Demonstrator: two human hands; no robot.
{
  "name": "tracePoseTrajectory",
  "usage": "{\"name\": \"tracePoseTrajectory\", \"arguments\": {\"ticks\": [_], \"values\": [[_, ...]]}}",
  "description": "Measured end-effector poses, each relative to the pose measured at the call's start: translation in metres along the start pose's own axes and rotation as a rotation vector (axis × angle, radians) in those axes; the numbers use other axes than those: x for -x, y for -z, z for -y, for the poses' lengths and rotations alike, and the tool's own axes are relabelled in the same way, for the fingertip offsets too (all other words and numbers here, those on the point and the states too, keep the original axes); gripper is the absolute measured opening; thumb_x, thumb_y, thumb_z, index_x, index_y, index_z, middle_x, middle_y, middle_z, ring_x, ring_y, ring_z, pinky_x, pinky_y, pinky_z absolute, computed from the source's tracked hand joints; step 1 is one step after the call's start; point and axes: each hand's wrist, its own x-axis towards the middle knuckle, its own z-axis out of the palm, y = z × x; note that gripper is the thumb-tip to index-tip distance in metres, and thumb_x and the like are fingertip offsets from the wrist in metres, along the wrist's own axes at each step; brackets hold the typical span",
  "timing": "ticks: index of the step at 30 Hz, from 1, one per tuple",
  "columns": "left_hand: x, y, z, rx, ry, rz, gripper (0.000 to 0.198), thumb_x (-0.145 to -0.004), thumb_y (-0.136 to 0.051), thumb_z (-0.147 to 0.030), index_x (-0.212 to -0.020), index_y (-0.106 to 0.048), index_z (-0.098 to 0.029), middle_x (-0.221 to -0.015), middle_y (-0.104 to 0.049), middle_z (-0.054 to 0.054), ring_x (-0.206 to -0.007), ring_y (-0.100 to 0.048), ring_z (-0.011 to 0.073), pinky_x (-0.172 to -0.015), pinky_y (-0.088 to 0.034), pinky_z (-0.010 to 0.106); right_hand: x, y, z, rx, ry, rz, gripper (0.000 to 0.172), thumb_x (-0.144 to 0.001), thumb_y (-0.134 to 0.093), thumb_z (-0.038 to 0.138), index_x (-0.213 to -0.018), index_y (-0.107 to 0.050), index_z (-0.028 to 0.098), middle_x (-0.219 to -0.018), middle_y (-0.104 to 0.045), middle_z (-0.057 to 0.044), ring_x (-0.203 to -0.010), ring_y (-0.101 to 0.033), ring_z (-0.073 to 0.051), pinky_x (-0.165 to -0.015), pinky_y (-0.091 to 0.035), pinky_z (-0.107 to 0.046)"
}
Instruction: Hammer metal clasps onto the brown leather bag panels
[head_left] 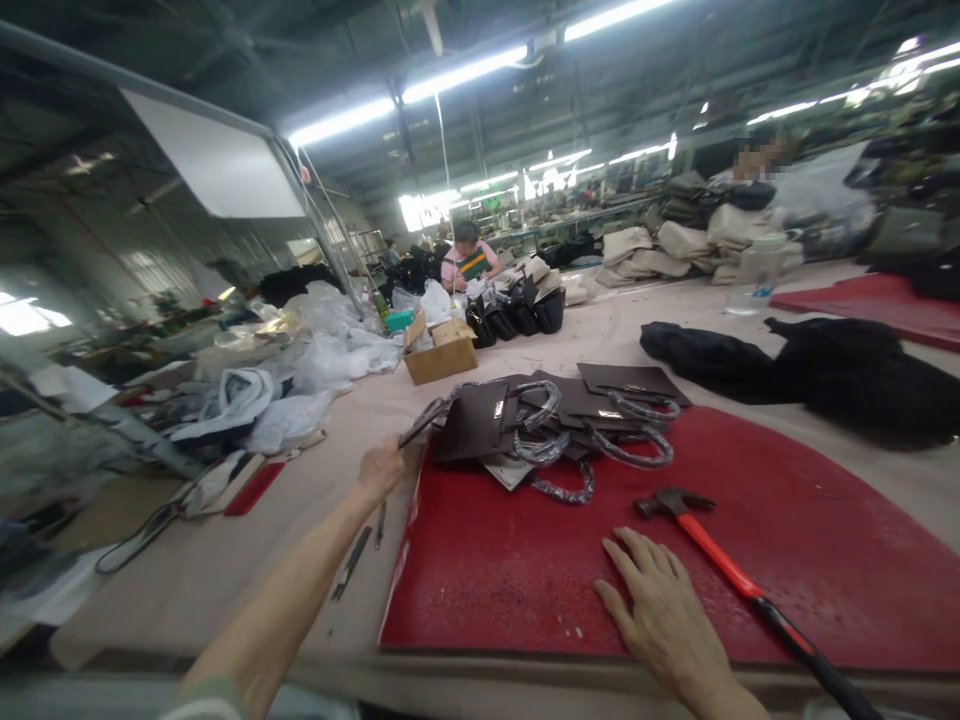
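My left hand (381, 468) is closed on a thin dark brown bag panel (417, 424), seen nearly edge-on, at the left of a pile. Several brown bag panels (469, 422) with metal plates and plastic-wrapped handles (566, 484) lie on the back of a red mat (495, 560). Fingers stretched out, my right hand (660, 600) rests palm down at the mat's front and holds nothing. Beside it lies a claw hammer (720, 550) with an orange and black handle, its head just beyond my fingertips.
A thin dark tool (351, 565) lies left of the mat. Further back stand an open cardboard box (441, 362) and several black bags (517, 315), with a seated person (469, 262) behind. Black cloth (810, 370) and a clear plastic jar (754, 275) are at the right. Plastic wrapping (315, 335) heaps up at the left.
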Motion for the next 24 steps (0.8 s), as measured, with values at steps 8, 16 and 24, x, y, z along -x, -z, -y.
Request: {"name": "tracePoseTrajectory", "arguments": {"ticks": [8,16,24], "values": [[0.09,0.036,-0.05,0.233,-0.194,-0.492,0.032,-0.1,-0.033,-0.017,-0.121,-0.057,-0.015,-0.103,-0.071,0.011,-0.094,-0.069,0.02,-0.084,-0.051,0.028,-0.008,0.006,0.0,-0.123,-0.017,0.045,0.042,-0.095,-0.048,0.041,-0.122,-0.064,0.013,-0.13,-0.059,-0.016,-0.118,-0.053,-0.033,-0.102,-0.044,-0.054],[0.283,-0.073,-0.143,0.358,-0.821,-0.648,0.039,-0.084,-0.038,-0.001,-0.112,-0.064,-0.01,-0.105,-0.073,0.015,-0.104,-0.068,0.0243,-0.088,-0.059,0.036,0.065,0.023,0.015,-0.549,-0.251,-0.288,0.032,-0.096,-0.043,0.032,-0.118,-0.061,0.016,-0.125,-0.06,-0.016,-0.118,-0.056,-0.029,-0.094,-0.051,-0.046],[0.292,-0.06,-0.176,0.344,-0.888,-0.337,0.035,-0.088,-0.038,-0.006,-0.112,-0.063,-0.011,-0.1,-0.068,0.015,-0.092,-0.065,0.0252,-0.079,-0.057,0.041,0.104,0.084,-0.006,-0.605,-1.039,-0.363,0.039,-0.082,-0.057,0.047,-0.1,-0.072,0.016,-0.096,-0.073,-0.011,-0.097,-0.067,-0.029,-0.099,-0.049,-0.049]]}}
